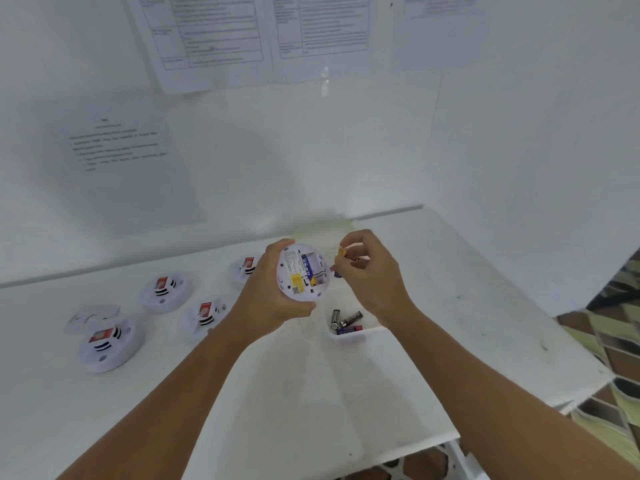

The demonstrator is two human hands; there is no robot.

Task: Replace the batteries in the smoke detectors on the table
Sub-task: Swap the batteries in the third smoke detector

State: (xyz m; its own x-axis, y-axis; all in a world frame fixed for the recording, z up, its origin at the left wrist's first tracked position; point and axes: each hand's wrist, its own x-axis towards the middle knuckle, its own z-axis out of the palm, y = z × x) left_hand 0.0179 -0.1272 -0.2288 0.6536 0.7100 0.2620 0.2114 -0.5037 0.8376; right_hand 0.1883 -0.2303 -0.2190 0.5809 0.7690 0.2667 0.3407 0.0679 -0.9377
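Observation:
My left hand (268,299) holds a round white smoke detector (303,273) above the table, its labelled back side turned toward me with the battery bay showing. Just right of it, my right hand (369,271) pinches a battery (343,253) with a yellow end between thumb and fingers. Several more white smoke detectors lie on the table to the left, among them one (166,289) and another (107,344), each with a red sticker. A detached white cover (91,318) lies beside the nearest one.
A small white tray (356,336) with several dark batteries (348,322) sits under my right wrist. The white table (485,306) ends at the right and front edges, with patterned floor beyond. Printed sheets hang on the white wall behind.

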